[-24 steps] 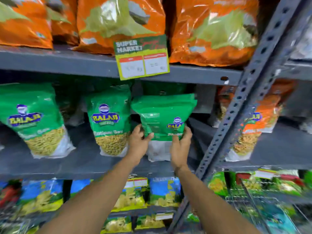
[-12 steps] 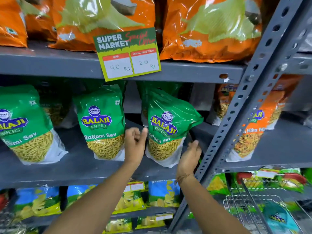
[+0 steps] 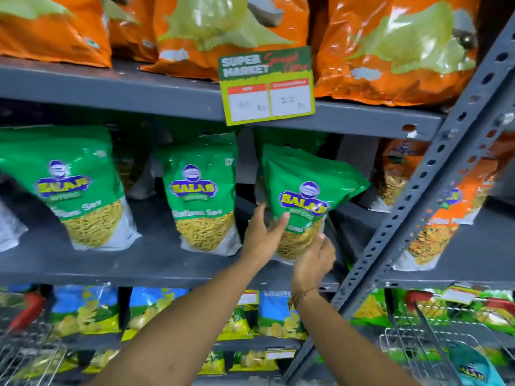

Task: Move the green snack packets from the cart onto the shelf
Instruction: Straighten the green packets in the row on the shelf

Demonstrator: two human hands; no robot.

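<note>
Three green snack packets stand on the grey middle shelf [image 3: 139, 263]: one at the left [image 3: 69, 185], one in the middle [image 3: 200, 190] and one at the right [image 3: 303, 176], tilted. My left hand [image 3: 262, 235] grips the right packet's left edge, thumb on its front. My right hand [image 3: 315, 260] holds the same packet by its bottom corner. More green packets show dimly behind the front row. The wire cart [image 3: 418, 349] is at the bottom right with a teal-green packet [image 3: 471, 366] in it.
A slanted perforated grey upright [image 3: 434, 174] stands just right of the held packet. Orange packets [image 3: 390, 51] fill the shelf above, where a price card [image 3: 267, 84] hangs. Orange packets [image 3: 446, 218] fill the bay to the right. Blue and yellow packets [image 3: 278, 316] sit below.
One second ago both hands held the packet back side out. Half a second ago it stood front side out with the hands loose beside it. Now both hands grip it again.
</note>
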